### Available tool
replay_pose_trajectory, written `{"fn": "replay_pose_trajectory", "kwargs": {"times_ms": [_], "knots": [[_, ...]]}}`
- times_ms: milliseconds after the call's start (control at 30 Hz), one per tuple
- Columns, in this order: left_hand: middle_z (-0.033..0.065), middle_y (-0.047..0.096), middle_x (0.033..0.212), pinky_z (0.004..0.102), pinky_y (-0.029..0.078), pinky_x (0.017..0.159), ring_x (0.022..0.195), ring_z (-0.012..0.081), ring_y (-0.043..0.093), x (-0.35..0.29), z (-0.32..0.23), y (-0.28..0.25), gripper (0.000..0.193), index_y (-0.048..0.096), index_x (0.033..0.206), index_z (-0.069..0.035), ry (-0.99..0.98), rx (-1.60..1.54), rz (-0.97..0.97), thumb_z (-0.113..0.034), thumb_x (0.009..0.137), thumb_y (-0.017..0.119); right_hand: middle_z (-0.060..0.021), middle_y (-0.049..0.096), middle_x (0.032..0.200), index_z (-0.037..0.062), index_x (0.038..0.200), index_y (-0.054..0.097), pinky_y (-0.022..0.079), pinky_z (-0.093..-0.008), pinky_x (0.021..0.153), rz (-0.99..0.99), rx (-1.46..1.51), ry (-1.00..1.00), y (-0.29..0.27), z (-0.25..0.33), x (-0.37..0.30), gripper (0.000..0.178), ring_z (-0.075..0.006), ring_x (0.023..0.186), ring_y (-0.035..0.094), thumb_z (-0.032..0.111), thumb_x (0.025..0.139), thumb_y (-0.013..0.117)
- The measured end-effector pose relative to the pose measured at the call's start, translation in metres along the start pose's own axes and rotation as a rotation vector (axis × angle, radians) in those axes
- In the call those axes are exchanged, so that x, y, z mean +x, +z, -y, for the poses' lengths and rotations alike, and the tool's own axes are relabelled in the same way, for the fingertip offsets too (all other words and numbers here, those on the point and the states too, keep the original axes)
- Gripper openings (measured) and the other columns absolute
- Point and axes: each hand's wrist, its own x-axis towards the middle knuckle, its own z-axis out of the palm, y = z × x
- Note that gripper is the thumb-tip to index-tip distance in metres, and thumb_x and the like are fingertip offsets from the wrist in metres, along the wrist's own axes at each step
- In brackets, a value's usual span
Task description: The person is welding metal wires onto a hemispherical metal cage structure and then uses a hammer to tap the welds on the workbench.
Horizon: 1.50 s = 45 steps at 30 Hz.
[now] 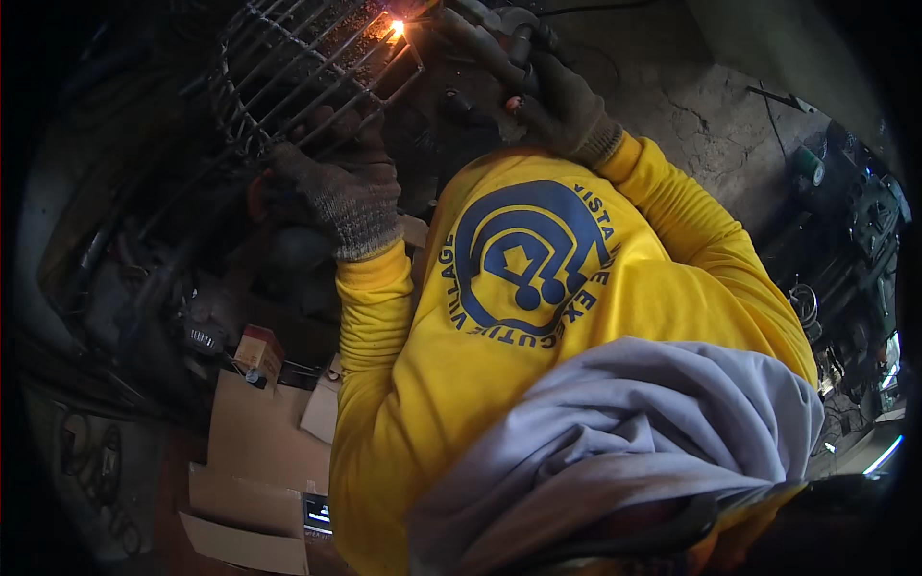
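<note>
Head cam: left hand (341,192), grey knit glove, upper left of centre, fingers curled tight around a bar of the welded steel-rod frame (307,67) at top left. Right hand (567,106), gloved, top centre, closed around the welding electrode holder (495,43). Bright arc spark (396,27) at the frame's upper right corner, just left of the holder tip. Yellow long-sleeve shirt (499,317) fills centre; grey cloth (624,432) bunched below. Cardboard boxes (254,451) lower left.
</note>
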Motion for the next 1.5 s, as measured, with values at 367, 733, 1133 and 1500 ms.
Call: {"fn": "replay_pose_trajectory", "kwargs": {"times_ms": [367,733,1133,1500], "knots": [[-0.0014,0.058,0.084,0.0355,0.049,0.077,0.081,0.0163,0.057,0.006,-0.006,-0.022,0.033,0.062,0.099,-0.014,-0.219,-0.37,0.168,-0.045,0.089,0.062,-0.0084,0.063,0.095,0.0082,0.099,0.064,0.048,-0.0392,0.085,0.129,-0.347,-0.358,-0.011,0.021,0.011,0.02,-0.0267,0.094,0.059,0.019,0.082,0.064],[0.003,0.066,0.09,0.0441,0.05,0.094,0.083,0.0204,0.063,0.005,-0.005,-0.012,0.038,0.064,0.106,-0.01,-0.137,-0.287,0.008,-0.045,0.093,0.056,-0.0176,0.06,0.118,-0.0005,0.136,0.041,0.048,-0.0369,0.091,-0.105,0.082,-0.074,0.0,0.0,0.004,0.053,-0.0258,0.107,0.06,0.016,0.09,0.062],[-0.0027,0.056,0.087,0.0339,0.048,0.079,0.084,0.0135,0.054,0.0,-0.002,0.0,0.038,0.059,0.098,-0.018,0.002,-0.016,0.042,-0.053,0.087,0.061,-0.0154,0.067,0.098,-0.0001,0.125,0.049,0.052,-0.032,0.076,0.085,0.056,0.177,0.001,0.003,0.004,0.049,-0.0242,0.087,0.067,0.028,0.088,0.066],[-0.0026,0.058,0.091,0.0332,0.048,0.069,0.085,0.0152,0.057,0.004,-0.002,-0.01,0.048,0.059,0.1,-0.018,-0.033,-0.043,0.025,-0.06,0.079,0.065,-0.0116,0.067,0.094,0.0002,0.122,0.051,0.053,-0.0295,0.069,0.036,0.069,0.054,0.004,-0.001,0.005,0.047,-0.018,0.077,0.067,0.029,0.089,0.068]]}}
